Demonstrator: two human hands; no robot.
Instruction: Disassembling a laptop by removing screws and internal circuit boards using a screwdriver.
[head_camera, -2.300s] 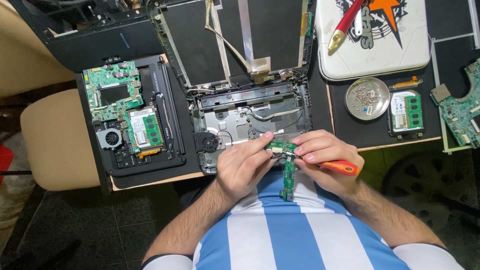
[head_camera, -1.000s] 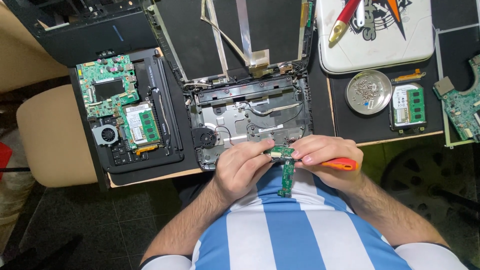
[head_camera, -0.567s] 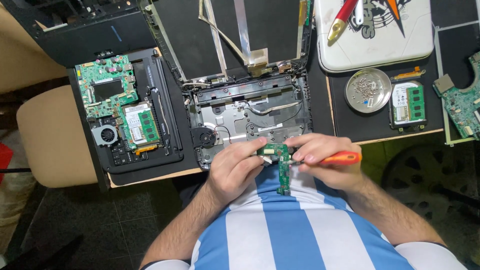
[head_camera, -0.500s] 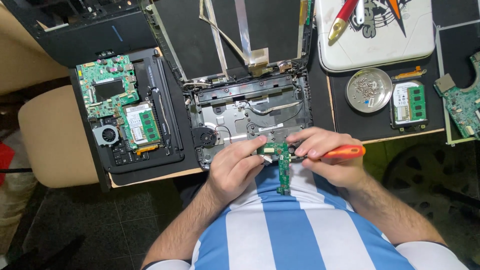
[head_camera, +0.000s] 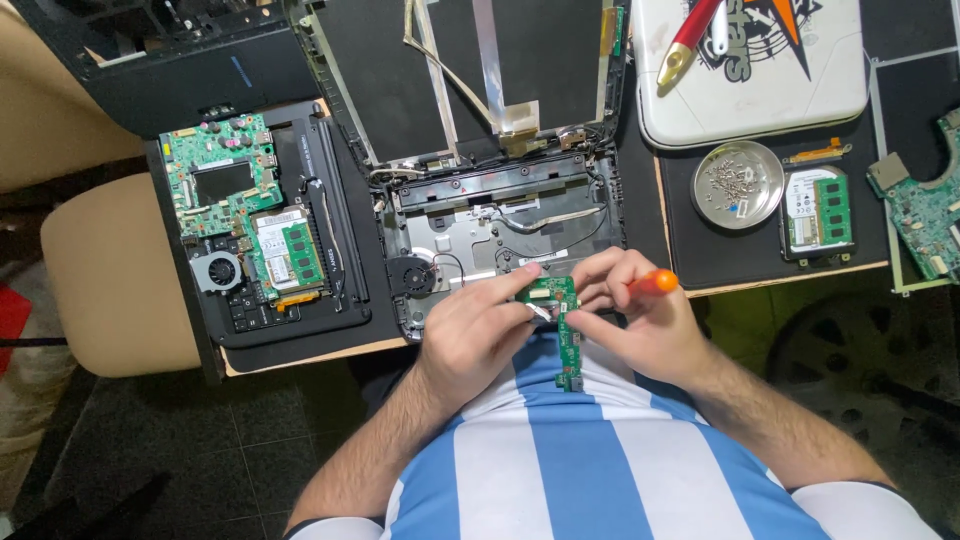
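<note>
Dark anti-static mats cover the wooden workbench (head_camera: 300, 352), which is crowded with dismantled laptop parts above a dim tiled floor. At far left a beige padded seat (head_camera: 110, 275) stands beside the bench. Next comes a black laptop base tray (head_camera: 300, 300) carrying a green motherboard (head_camera: 222, 175), a green memory module (head_camera: 290, 255) and a small round cooling fan (head_camera: 217, 270).

In the centre lies the opened black laptop chassis (head_camera: 500, 215) with its lid panel (head_camera: 470, 70) folded back and flat ribbon cables trailing over it. Just below the chassis edge, over the blue-and-white striped shirt, the left hand (head_camera: 478, 335) is curled closed around the upper end of a narrow green circuit board (head_camera: 562, 325), which hangs nearly upright between the two hands. The right hand (head_camera: 630, 320) is also closed, gripping an orange-handled screwdriver (head_camera: 655, 283) whose tip is hidden behind the fingers at the board.

Compared with half a second ago, the orange handle has tilted upward and sits higher, and the right fingers have bunched closer to the board's top; two seconds back the handle lay lower, nearly level. That suggests the tool is being turned on a fastener there.

Further right sit a white laptop lid (head_camera: 760, 70) with a red-handled tool (head_camera: 690, 35), a round metal screw dish (head_camera: 738, 183), a small hard drive (head_camera: 818, 212) and another green board (head_camera: 925, 205).
</note>
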